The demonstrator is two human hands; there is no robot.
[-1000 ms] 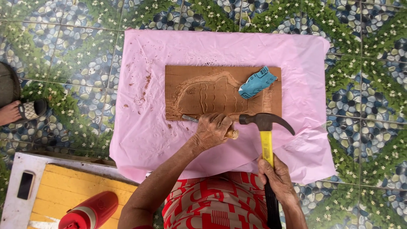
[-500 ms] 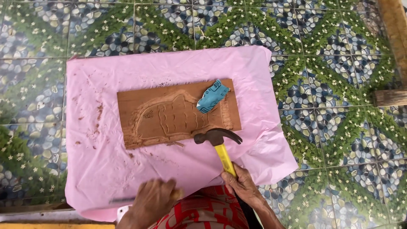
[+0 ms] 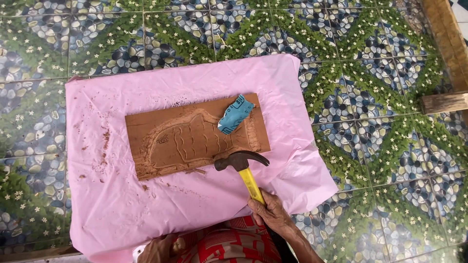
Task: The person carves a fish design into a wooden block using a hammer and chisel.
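Pretty even, soft daylight here, nothing harsh. The crinkly pink plastic sheet (image 3: 146, 195) gets a mild sheen but no real glare. Shadows are faint, just a thin one under the brown carved wooden board (image 3: 195, 139). Everything's sharp, corners barely bend.

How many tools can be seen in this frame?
1: a claw hammer with a yellow handle, gripped by the right hand, its head beside the carved board. Others may be hidden.

Single head camera, looking straight down, near, over pink sheet (image 3: 195, 146).
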